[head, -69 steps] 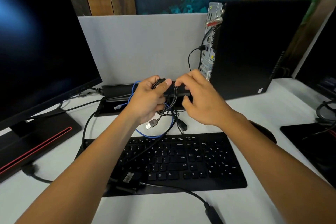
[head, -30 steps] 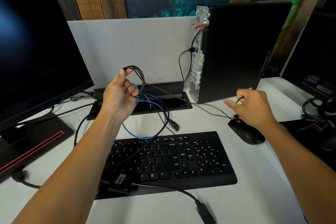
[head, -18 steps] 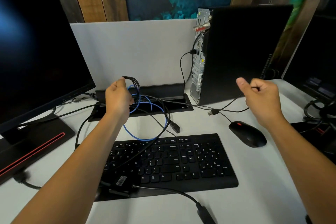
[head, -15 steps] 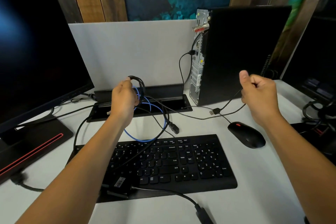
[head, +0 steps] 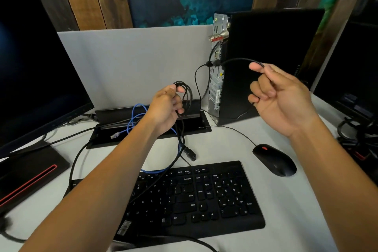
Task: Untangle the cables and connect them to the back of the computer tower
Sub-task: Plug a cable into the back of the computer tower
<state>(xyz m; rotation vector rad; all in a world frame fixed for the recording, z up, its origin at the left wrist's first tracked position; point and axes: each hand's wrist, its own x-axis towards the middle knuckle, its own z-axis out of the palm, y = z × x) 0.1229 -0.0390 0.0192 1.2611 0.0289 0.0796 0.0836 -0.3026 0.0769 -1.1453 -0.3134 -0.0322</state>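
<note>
Your keyboard [head: 192, 198] carried the only legible markings. White key legends could be read: "Enter" and "Shift" near the middle, "Ctrl" on the bottom row, "Backspace", "Home", "End", "PgUp", "PgDn", "Pause" and "Insert" toward the upper right. The number pad showed digits 0 to 9, with "NumLk" above them and a second "Enter" at its right edge. A white sticker [head: 124, 228] lay at the keyboard's lower left corner; its print was too small to read.

Both hands [head: 165, 106] [head: 280, 98] raised, fingers [head: 263, 86] curled.
</note>
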